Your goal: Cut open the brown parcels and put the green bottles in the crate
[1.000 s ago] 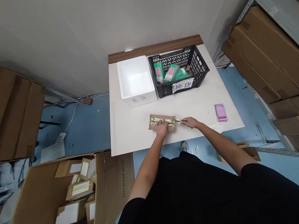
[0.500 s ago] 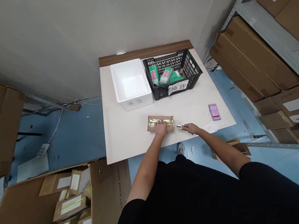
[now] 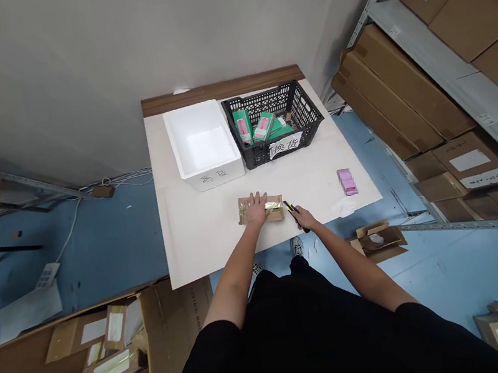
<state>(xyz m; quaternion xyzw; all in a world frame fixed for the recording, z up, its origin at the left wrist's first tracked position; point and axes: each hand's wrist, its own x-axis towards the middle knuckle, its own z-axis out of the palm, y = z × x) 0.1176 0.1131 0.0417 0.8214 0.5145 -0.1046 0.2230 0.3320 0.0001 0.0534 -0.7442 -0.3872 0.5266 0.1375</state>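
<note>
A small brown carton (image 3: 276, 214) with shiny yellowish tape along its top lies on the white table. Resting on it, fingers spread, is my left hand (image 3: 256, 208), which presses the carton from above. My right hand (image 3: 302, 218) is wrapped around a utility knife (image 3: 289, 206), yellow-green and black, just right of the carton. The knife's tip points up and left, close to the carton's right end but apart from it as far as I can see. Dark lines show along the tape beside my left fingers.
On the table (image 3: 199, 232) stand a white foam box (image 3: 214, 178) and a black crate (image 3: 289, 144) holding green-and-pink packages. A pink stack (image 3: 347, 182) lies at the right. A large carton (image 3: 176, 324) of parcels is at lower left; shelves (image 3: 423, 33) with boxes stand right.
The view has shifted, so the table sits further left. My left fingers have spread out on the carton. The knife in my right hand has turned to a steeper angle.
</note>
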